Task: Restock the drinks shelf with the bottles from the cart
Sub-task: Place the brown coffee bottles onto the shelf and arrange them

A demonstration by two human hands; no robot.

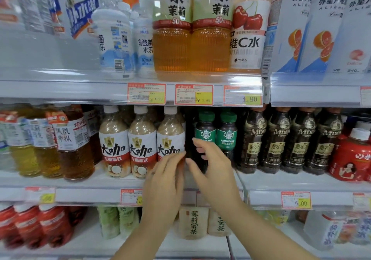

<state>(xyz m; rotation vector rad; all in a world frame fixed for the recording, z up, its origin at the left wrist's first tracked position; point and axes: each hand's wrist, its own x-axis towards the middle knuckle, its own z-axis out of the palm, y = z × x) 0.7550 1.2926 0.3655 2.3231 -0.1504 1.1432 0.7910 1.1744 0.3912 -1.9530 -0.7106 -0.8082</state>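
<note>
My left hand reaches to the middle shelf, its straight fingers touching the lower label of the rightmost of three coconut latte bottles. My right hand hovers just right of it, fingers loosely curved in front of the base of the left Starbucks Americano bottle; nothing sits inside its grasp. A second Americano bottle stands beside the first. Between the latte and the Americano bottles is a narrow dark gap. The cart is out of view.
Dark MDO coffee bottles fill the shelf to the right, then red bottles. Tea bottles stand at left. The upper shelf holds jasmine tea and vitamin C water. The lower shelf carries jasmine tea bottles.
</note>
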